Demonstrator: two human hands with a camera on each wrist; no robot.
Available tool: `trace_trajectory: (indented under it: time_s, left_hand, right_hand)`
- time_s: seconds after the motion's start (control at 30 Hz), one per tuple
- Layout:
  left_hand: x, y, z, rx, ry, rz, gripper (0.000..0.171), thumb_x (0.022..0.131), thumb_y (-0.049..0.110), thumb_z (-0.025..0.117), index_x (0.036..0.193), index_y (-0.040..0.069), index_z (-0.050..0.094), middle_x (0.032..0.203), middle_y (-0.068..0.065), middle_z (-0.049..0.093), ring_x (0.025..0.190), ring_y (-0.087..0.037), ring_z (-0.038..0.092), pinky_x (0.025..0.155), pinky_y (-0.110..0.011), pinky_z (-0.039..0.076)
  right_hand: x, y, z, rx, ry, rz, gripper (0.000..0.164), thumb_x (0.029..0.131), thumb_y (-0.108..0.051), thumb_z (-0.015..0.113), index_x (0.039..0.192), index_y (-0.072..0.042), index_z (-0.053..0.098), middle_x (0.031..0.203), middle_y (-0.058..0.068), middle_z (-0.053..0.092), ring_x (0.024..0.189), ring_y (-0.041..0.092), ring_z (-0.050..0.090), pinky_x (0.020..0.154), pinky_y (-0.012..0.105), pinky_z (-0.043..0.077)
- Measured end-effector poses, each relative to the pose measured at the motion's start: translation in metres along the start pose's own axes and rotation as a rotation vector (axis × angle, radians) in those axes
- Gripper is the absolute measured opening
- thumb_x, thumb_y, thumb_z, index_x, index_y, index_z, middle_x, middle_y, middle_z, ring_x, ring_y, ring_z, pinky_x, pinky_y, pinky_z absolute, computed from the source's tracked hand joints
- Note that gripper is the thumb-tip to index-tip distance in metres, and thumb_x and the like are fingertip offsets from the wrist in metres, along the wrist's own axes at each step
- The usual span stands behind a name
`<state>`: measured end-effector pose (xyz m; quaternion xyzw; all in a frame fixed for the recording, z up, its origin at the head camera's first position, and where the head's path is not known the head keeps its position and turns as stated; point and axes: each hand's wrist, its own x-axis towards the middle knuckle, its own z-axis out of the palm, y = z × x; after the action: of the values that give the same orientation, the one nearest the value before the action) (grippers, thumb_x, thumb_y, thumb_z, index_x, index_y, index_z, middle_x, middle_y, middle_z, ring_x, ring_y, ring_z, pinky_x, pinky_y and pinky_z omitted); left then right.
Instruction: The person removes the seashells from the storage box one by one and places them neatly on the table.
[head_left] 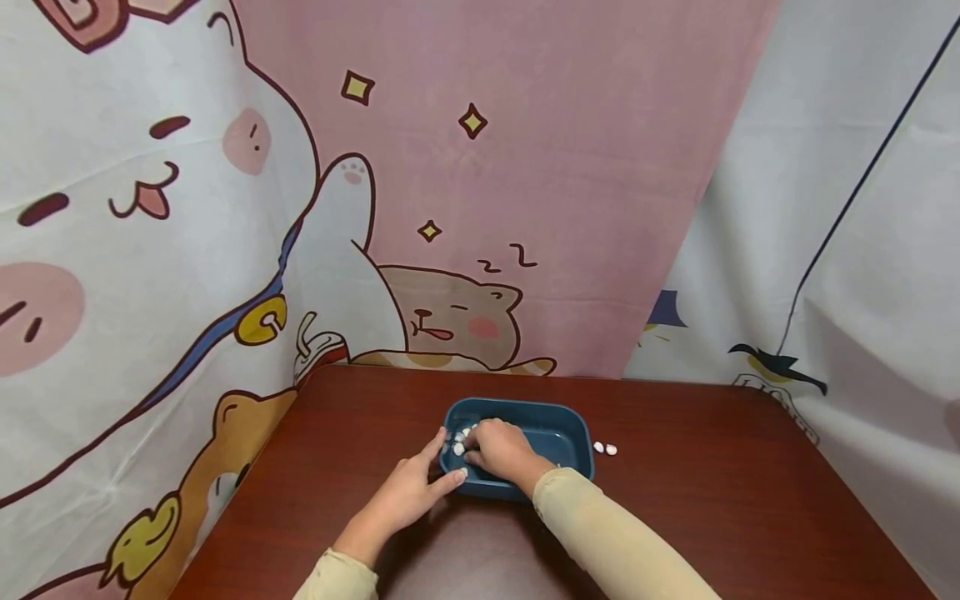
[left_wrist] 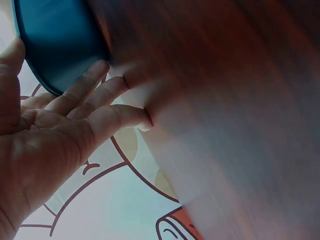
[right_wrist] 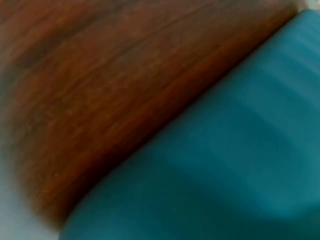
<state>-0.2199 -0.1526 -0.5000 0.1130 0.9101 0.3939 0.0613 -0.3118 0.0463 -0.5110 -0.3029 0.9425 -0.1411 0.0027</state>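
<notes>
A blue rectangular plastic basin [head_left: 558, 435] stands on the table. Small white rounded pieces [head_left: 458, 448], perhaps pebbles, lie at its left end. My left hand [head_left: 412, 490] is at that end, thumb and fingers spread and touching the rim. In the left wrist view the left hand [left_wrist: 60, 120] has its fingers stretched along the outside of the basin [left_wrist: 60, 45]. My right hand [head_left: 504, 450] reaches into the basin beside the white pieces, fingers bent downward; its fingertips are partly hidden. Only the basin wall [right_wrist: 215, 165] shows in the right wrist view, without the hand.
Two more white pieces [head_left: 604, 448] lie on the table just right of the basin. The reddish-brown wooden table [head_left: 690, 500] extends to both sides. A cartoon-printed cloth [head_left: 570, 192] hangs behind it and along the sides.
</notes>
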Motion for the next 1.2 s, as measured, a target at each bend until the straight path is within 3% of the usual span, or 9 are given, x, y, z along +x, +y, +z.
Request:
trace_trajectory:
  time_s: [0.27, 0.53, 0.77, 0.97, 1.2]
  left_hand:
    - [-0.002, 0.006, -0.002, 0.014, 0.023, 0.023, 0.086, 0.103, 0.051, 0.068, 0.169, 0.007, 0.032, 0.156, -0.025, 0.057, 0.137, -0.039, 0.063, 0.113, -0.062, 0.049]
    - [-0.003, 0.006, -0.001, 0.011, 0.014, 0.009, 0.086, 0.103, 0.051, 0.067, 0.169, 0.008, 0.031, 0.155, -0.026, 0.057, 0.135, -0.039, 0.064, 0.111, -0.063, 0.049]
    - [-0.001, 0.006, 0.001, 0.024, 0.023, 0.005, 0.087, 0.103, 0.054, 0.067, 0.169, 0.008, 0.032, 0.158, -0.025, 0.055, 0.137, -0.04, 0.063, 0.112, -0.062, 0.049]
    - [0.0, 0.006, 0.005, 0.042, 0.05, 0.005, 0.087, 0.102, 0.052, 0.069, 0.169, 0.009, 0.033, 0.157, -0.023, 0.057, 0.139, -0.04, 0.061, 0.113, -0.061, 0.049]
    - [-0.001, 0.004, 0.005, 0.064, 0.078, 0.012, 0.087, 0.102, 0.052, 0.07, 0.168, 0.009, 0.034, 0.156, -0.022, 0.058, 0.138, -0.041, 0.062, 0.112, -0.061, 0.05]
  right_hand:
    - [-0.001, -0.003, -0.005, 0.048, -0.018, 0.015, 0.018, 0.097, -0.02, 0.081, 0.113, -0.015, 0.085, 0.109, -0.002, 0.083, 0.104, 0.016, 0.077, 0.093, 0.041, 0.062]
    - [-0.006, 0.0, -0.008, 0.166, -0.014, 0.003, 0.021, 0.092, -0.016, 0.084, 0.111, -0.008, 0.081, 0.096, 0.002, 0.081, 0.086, 0.011, 0.073, 0.08, 0.034, 0.062]
    - [-0.019, 0.01, -0.038, 0.336, 0.04, -0.055, 0.023, 0.092, -0.009, 0.082, 0.114, -0.004, 0.076, 0.095, 0.003, 0.077, 0.083, 0.009, 0.069, 0.078, 0.03, 0.062]
    - [-0.045, 0.047, -0.08, 0.415, 0.126, 0.002, 0.023, 0.092, -0.012, 0.083, 0.113, -0.011, 0.076, 0.095, -0.003, 0.075, 0.087, 0.008, 0.069, 0.076, 0.025, 0.059]
    - [-0.082, 0.117, -0.097, 0.449, 0.219, 0.234, 0.029, 0.092, -0.014, 0.084, 0.118, -0.007, 0.074, 0.098, 0.004, 0.076, 0.088, 0.014, 0.069, 0.074, 0.026, 0.057]
